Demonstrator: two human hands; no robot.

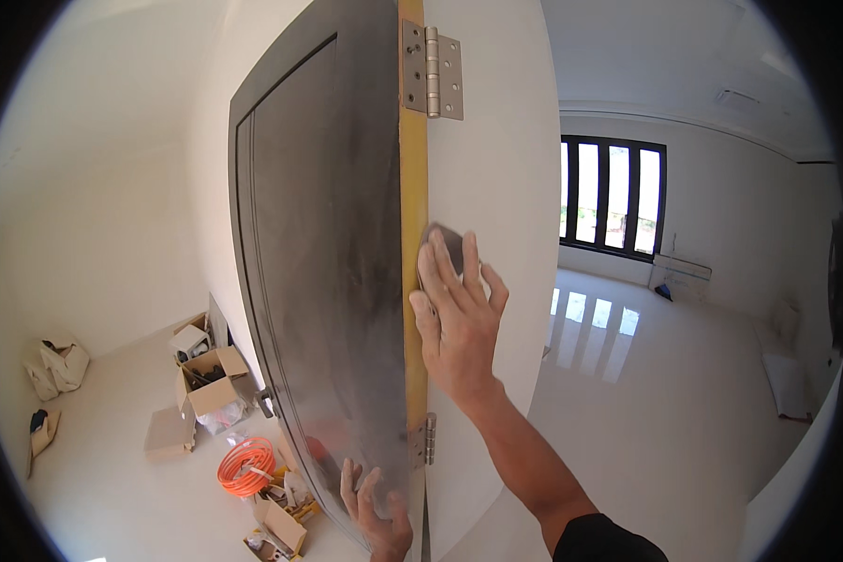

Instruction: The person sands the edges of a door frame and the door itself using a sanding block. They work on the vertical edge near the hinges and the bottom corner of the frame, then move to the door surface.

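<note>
A dark grey panelled door (337, 234) stands upright, its narrow edge (413, 187) yellowish and turned toward me. My right hand (461, 323) is closed, its fingers over a dark grey flat piece (450, 245) at the middle of that edge; most of the piece is hidden, and I cannot tell its kind. Low on the door's face is my left hand (377, 515), with fingers curved and apart and nothing seen in them. A silver hinge (432, 73) is fixed near the top of the edge, with one leaf sticking out. Lower down sits another hinge (430, 440).
A white wall (487, 169) rises just right of the door. On the left floor are an open cardboard box (211, 377), a coiled orange hose (246, 466), a smaller carton (281, 525) and a canvas bag (58, 365). A dark-framed window (613, 197) is at the far right.
</note>
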